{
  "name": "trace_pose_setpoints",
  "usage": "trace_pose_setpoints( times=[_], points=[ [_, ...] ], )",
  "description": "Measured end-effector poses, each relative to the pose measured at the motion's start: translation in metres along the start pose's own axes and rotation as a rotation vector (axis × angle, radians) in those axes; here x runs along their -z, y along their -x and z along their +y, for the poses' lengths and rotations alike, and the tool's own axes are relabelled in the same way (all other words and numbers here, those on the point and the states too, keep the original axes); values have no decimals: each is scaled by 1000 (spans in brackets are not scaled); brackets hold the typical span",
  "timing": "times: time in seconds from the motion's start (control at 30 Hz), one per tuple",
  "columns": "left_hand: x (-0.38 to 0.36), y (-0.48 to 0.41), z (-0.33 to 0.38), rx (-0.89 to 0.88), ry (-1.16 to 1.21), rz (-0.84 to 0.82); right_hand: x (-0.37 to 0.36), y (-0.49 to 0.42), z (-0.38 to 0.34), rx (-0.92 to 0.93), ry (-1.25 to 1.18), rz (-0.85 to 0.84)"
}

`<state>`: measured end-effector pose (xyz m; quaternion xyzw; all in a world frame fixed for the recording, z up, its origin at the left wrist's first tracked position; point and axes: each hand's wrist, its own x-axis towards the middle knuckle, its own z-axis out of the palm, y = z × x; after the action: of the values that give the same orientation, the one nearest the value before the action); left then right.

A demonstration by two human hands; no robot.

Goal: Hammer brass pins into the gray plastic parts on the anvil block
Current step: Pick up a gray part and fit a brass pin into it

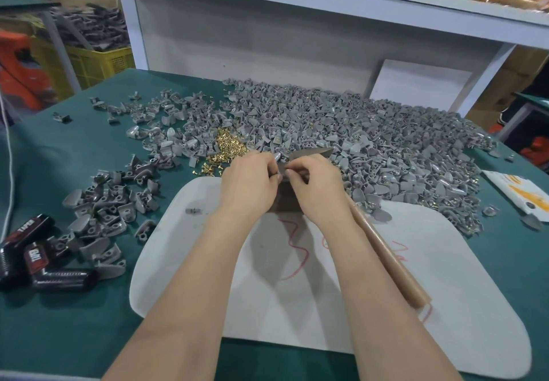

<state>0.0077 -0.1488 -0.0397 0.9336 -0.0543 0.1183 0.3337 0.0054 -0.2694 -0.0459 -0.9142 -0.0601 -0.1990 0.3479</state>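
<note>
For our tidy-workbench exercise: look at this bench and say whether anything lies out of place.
One gray part lies alone on the white mat, apart from the piles. A few brass pins lie loose beside the mat's edge.

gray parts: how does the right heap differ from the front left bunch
The right heap is far bigger and tightly packed; the front-left bunch is small and loose, green table showing between parts. The heap reaches the wooden handle; the bunch lies beside black gadgets. Both are gray plastic.

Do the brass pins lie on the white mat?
No, the brass pins lie in a heap on the green table, just beyond the mat's far edge.
</note>
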Motion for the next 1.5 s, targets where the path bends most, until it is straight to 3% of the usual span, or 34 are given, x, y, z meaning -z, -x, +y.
trace_pose_setpoints(
  times=[0.63, 1.07, 1.3, 1.4, 1.5],
  points=[
    [-1, -1, 0, -42, -18, 12, -2, 2, -7, 24, 70, 27],
    [1, 1, 4, -43, -22, 4, 3, -12, -14, -35, 274, -93],
    [2, 2, 3, -25, 3, 11, 6, -11, -11, -53, 175, -107],
    [2, 2, 3, -9, -2, 6, 25, -12, 2, -139, 111, -30],
    [2, 1, 4, 11, -5, 8, 43, -7, 23, -319, 330, -40]
  ],
)
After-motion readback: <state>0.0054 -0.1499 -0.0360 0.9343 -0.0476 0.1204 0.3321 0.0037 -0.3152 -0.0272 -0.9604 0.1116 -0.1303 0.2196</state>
